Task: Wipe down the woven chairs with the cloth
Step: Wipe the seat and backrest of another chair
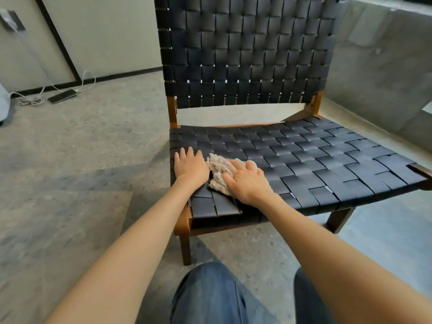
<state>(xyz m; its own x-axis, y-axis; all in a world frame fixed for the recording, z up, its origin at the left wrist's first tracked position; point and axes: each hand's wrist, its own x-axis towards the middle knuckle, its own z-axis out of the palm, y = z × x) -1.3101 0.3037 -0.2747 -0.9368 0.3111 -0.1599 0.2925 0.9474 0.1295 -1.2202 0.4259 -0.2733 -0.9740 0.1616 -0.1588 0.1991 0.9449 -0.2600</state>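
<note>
A low chair (315,160) with a black woven seat, a black woven back and a brown wooden frame fills the middle of the view. A crumpled beige cloth (218,170) lies on the front left part of the seat. My right hand (247,181) presses flat on the cloth, fingers spread over it. My left hand (190,166) rests flat on the seat's left edge, just left of the cloth, fingers apart and holding nothing.
Grey concrete floor surrounds the chair. A dark phone (62,96) with white cables (86,81) lies on the floor at the far left by the wall. A concrete wall (385,66) stands right behind the chair. My jeans-clad knees (210,298) are just before the chair's front leg.
</note>
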